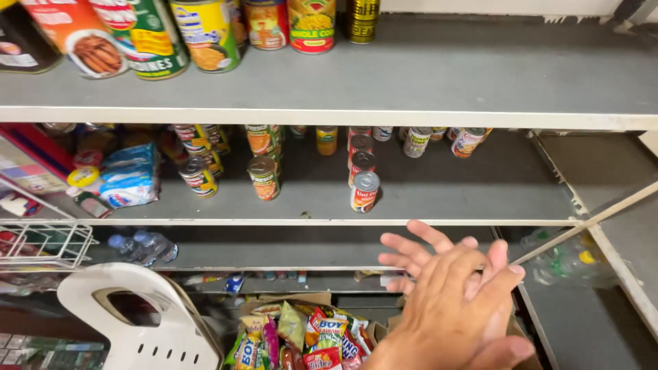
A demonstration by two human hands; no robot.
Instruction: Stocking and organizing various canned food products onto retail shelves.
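My two hands are pressed together, palm to palm, low at the right in front of the shelves. My left hand (pixel 456 308) lies on top with its back toward me and its fingers stretched up to the right. My right hand (pixel 410 252) is under it, with only its spread fingers showing at the upper left. Neither hand holds anything. Nearest to them are a cardboard box of bright snack packets (pixel 301 336) just to the left and a red and white can (pixel 364 191) on the middle shelf (pixel 480 220) above.
Grey shelves hold rows of cans on the top shelf (pixel 411 116) and the middle one, with blue and white packets (pixel 130 177) at the left. Clear water bottles (pixel 144 248) lie on a lower shelf. A white plastic chair back (pixel 147 322) and a wire basket (pixel 44 245) stand at the lower left.
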